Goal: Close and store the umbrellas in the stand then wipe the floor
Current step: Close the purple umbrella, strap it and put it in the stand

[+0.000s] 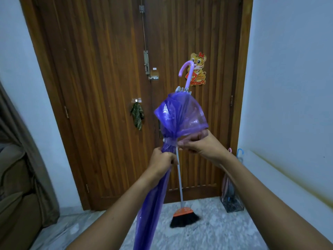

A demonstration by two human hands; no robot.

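Note:
I hold a folded purple see-through umbrella [180, 116] upside down in front of the door, its lilac hooked handle [187, 71] pointing up. My left hand [162, 159] is clenched around the gathered canopy at mid-length. My right hand [200, 143] pinches the canopy's strap or fabric just to the right of that. A clear umbrella stand [232, 201] stands on the floor at the right corner by the door, with a pink and a blue handled umbrella [239, 154] in it.
A broom with an orange head and black bristles [183, 217] leans against the wooden double door [100, 87]. A cloth [137, 116] hangs from a hook on the door. A brown sofa and curtain [16, 177] lie at the left. The floor [216, 231] is grey speckled stone.

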